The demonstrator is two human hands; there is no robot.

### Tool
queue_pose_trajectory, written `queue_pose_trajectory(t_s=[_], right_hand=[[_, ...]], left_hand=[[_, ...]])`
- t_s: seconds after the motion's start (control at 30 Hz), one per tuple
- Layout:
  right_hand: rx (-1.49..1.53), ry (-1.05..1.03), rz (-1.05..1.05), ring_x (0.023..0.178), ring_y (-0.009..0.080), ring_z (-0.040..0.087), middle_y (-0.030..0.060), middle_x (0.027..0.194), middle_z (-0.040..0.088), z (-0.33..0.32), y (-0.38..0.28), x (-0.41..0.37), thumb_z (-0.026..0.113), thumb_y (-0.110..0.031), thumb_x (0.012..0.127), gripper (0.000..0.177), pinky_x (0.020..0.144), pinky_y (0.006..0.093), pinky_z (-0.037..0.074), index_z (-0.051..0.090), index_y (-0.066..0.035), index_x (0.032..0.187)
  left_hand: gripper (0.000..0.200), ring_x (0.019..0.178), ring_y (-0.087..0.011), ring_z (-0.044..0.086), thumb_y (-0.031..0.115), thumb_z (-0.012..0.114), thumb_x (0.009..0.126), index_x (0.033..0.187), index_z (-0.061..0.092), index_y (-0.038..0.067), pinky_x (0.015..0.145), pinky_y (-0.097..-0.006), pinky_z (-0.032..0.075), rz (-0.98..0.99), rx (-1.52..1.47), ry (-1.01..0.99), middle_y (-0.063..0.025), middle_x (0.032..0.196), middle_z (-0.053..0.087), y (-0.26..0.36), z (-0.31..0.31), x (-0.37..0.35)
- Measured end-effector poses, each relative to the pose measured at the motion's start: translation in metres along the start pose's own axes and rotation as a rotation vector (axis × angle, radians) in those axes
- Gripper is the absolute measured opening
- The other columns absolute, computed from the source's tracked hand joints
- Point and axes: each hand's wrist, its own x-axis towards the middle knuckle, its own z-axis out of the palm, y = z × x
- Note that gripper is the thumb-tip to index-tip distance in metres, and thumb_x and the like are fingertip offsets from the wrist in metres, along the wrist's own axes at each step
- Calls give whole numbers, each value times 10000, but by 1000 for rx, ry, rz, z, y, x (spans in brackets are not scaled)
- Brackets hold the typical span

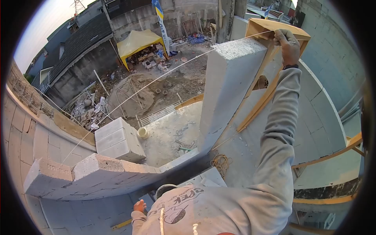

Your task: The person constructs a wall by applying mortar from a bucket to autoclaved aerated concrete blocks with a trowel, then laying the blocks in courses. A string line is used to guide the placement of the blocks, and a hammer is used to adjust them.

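My right hand [288,45] is raised at the upper right, its fingers closed in a pinch on a thin white string [164,74]. It rests against the top of a wooden frame [274,26] beside a tall column of light grey blocks [231,78]. The string runs taut down to the left, towards the low block wall [100,168]. Low in view, my left hand [140,205] is beside my body with its fingers loosely bent and nothing visible in them. Close to that sleeve shows a yellow bar-shaped tool [122,224].
A stack of blocks [117,139] and a pale bucket [143,133] stand on the dusty slab beyond the wall. Coiled cord [220,163] lies near the column's foot. Past the slab edge, the ground lies far below, with a yellow canopy [141,45].
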Motion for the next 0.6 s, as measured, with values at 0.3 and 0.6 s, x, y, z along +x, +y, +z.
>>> queue_pose_trajectory(t_s=[0.3, 0.6], right_hand=[[-179, 45, -21, 787, 92, 596, 37, 914, 671, -27, 54, 35, 640, -233, 896, 276, 716, 226, 470, 673, 0, 1040], [-270, 33, -88, 811, 105, 607, 53, 940, 670, 5, 31, 29, 645, -227, 891, 287, 736, 229, 476, 664, 7, 1058]], left_hand=[[570, 992, -333, 616, 505, 398, 892, 1051, 655, 21, 887, -423, 447, 112, 357, 69, -164, 1055, 665, -17, 27, 10], [531, 1192, -347, 509, 471, 339, 943, 1204, 603, 90, 1003, -457, 384, -93, 674, 13, -179, 1278, 548, 54, 26, -77]])
